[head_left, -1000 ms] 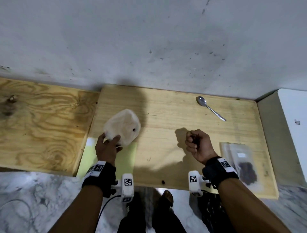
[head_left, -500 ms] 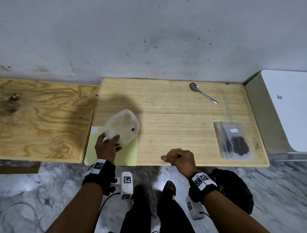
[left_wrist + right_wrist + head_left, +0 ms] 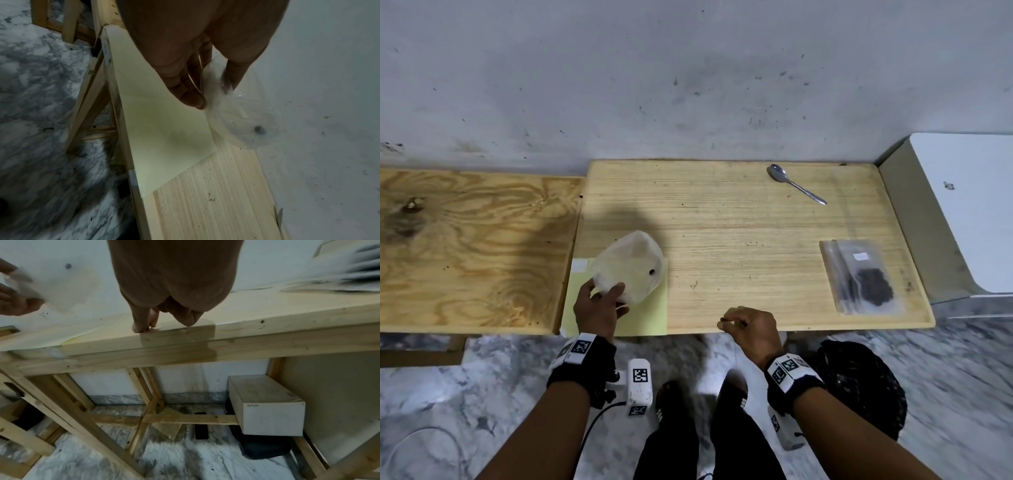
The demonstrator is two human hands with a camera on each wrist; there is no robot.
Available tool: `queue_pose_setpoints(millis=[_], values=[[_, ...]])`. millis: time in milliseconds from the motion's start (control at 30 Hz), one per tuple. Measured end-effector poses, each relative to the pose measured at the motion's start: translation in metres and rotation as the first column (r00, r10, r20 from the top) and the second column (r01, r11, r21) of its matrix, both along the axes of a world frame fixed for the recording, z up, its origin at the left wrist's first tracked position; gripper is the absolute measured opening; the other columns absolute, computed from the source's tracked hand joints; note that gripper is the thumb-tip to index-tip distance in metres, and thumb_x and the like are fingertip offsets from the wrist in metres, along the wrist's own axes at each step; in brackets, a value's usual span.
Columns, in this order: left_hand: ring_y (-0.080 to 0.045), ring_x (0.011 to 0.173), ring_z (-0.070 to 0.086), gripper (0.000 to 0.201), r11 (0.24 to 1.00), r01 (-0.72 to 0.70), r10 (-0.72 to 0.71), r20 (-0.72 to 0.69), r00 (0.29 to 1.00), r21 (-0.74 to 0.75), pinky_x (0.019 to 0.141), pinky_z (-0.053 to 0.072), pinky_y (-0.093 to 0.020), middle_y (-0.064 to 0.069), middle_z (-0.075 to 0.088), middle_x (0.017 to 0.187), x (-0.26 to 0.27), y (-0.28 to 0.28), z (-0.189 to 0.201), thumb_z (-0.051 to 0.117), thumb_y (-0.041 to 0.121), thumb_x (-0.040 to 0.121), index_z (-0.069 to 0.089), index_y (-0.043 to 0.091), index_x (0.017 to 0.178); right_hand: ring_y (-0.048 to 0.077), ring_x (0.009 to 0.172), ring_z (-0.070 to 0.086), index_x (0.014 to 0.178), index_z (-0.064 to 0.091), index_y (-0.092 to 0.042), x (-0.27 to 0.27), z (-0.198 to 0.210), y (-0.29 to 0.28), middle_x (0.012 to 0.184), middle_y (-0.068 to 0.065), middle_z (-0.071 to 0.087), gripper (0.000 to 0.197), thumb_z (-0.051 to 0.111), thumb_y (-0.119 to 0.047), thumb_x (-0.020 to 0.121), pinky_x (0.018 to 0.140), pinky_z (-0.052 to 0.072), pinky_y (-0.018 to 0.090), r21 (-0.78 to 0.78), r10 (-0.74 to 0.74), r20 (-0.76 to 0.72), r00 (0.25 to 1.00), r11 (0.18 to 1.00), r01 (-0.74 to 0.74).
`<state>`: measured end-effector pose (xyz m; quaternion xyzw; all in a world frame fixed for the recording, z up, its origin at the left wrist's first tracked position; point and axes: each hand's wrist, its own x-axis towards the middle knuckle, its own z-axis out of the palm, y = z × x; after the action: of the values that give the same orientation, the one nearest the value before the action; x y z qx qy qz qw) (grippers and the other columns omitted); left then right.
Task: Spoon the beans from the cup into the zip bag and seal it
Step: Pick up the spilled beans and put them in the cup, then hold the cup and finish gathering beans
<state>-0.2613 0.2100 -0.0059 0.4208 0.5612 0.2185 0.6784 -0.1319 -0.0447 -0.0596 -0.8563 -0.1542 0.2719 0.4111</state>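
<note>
Left hand [image 3: 599, 305] pinches the tilted cup [image 3: 628, 270]; right hand [image 3: 751, 329] curled at the worktop [image 3: 739, 233] edge.
One bean [image 3: 651, 272] sits in the cup. The zip bag [image 3: 859, 275] lies flat at right, spoon [image 3: 796, 184] behind it.

Black wristbands [image 3: 582, 370] with white tags

Your pale wooden table [image 3: 739, 222] carries a spoon [image 3: 796, 184] near the far edge, a zip bag [image 3: 861, 275] at right holding what appear to be dark beans, and a yellow-green sheet [image 3: 650, 315] front-left
</note>
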Motion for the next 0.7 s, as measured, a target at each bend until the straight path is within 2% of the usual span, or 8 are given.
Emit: queue_pose_setpoints(millis=[100,200,233,300,367,400,500,700], values=[[-0.03,0.087,0.062,0.052,1.0,0.013,-0.013,0.0,1.0,0.01,0.055,0.056,-0.027,-0.016,0.06,0.113,0.001,0.001,0.0,0.071,0.003,0.084,0.05,0.012,0.131,0.014,0.07,0.069,0.069,0.074,-0.019,-0.002,0.003,0.0,0.071,-0.003,0.073,0.015,0.077,-0.028,0.081,0.078,0.058,0.041,0.042,0.018,-0.034,0.999,0.999,-0.017],[-0.031,0.089,0.062,0.052,1.0,0.015,-0.015,0.007,1.0,0.012,0.051,0.055,-0.024,-0.017,0.06,0.113,0.001,0.005,-0.001,0.071,0.003,0.084,0.05,0.012,0.132,0.01,0.06,0.065,0.074,0.075,-0.002,0.001,0.021,0.009,0.07,0.006,0.073,0.015,0.07,-0.009,0.086,0.06,0.057,0.033,0.267,-0.188,-0.34,0.921,0.92,0.287],[-0.031,0.089,0.063,0.053,1.0,0.016,-0.016,0.01,1.0,0.01,0.051,0.055,-0.025,-0.017,0.061,0.113,0.001,0.006,-0.001,0.071,0.004,0.084,0.05,0.012,0.132,0.008,0.049,0.055,0.074,0.074,0.002,0.005,0.028,0.012,0.062,0.004,0.067,0.019,0.064,-0.005,0.088,0.048,0.047,0.027,0.314,-0.21,-0.492,0.845,0.862,0.397],[-0.031,0.089,0.063,0.053,1.0,0.017,-0.017,0.019,1.0,0.009,0.053,0.054,-0.026,-0.017,0.061,0.114,0.0,0.01,0.0,0.072,0.005,0.084,0.05,0.013,0.131,0.007,0.037,0.03,0.058,0.065,-0.007,0.016,0.04,0.018,0.048,-0.004,0.041,0.027,0.058,-0.008,0.084,0.036,0.024,0.02,0.356,-0.125,-0.778,0.615,0.719,0.596],[-0.031,0.089,0.063,0.052,1.0,0.018,-0.018,0.025,1.0,0.013,0.055,0.054,-0.028,-0.019,0.062,0.115,0.0,0.012,0.0,0.072,0.005,0.083,0.051,0.014,0.129,0.007,0.035,0.026,0.054,0.048,-0.014,0.029,0.046,0.025,0.048,-0.004,0.034,0.022,0.062,-0.015,0.072,0.033,0.017,0.017,0.355,0.048,-0.914,0.402,0.575,0.738],[-0.031,0.089,0.063,0.05,1.0,0.019,-0.019,0.031,0.999,0.016,0.055,0.054,-0.028,-0.019,0.062,0.115,0.0,0.014,0.002,0.072,0.005,0.083,0.051,0.015,0.128,0.008,0.035,0.028,0.057,0.047,-0.013,0.034,0.048,0.029,0.05,-0.003,0.036,0.021,0.065,-0.016,0.066,0.033,0.018,0.016,0.367,0.106,-0.923,0.37,0.532,0.763],[-0.033,0.089,0.062,0.049,0.999,0.02,-0.022,0.047,0.999,0.029,0.052,0.054,-0.026,-0.02,0.062,0.113,0.001,0.016,0.007,0.072,0.004,0.083,0.051,0.014,0.127,0.008,0.035,0.029,0.059,0.055,-0.01,0.043,0.069,0.043,0.052,-0.001,0.039,0.014,0.057,-0.019,0.069,0.034,0.019,0.013,0.413,0.143,-0.905,0.4,0.517,0.75],[-0.035,0.089,0.063,0.054,0.995,0.059,-0.063,0.051,0.997,0.084,0.048,0.056,-0.024,-0.021,0.062,0.11,0.001,0.019,0.013,0.072,0.003,0.084,0.05,0.01,0.132,0.005,0.033,0.026,0.066,0.052,-0.017,0.048,0.081,0.064,0.053,-0.004,0.041,0.046,0.044,-0.045,0.103,0.029,0.016,0.013,0.255,-0.132,-0.887,0.443,0.66,0.707]])
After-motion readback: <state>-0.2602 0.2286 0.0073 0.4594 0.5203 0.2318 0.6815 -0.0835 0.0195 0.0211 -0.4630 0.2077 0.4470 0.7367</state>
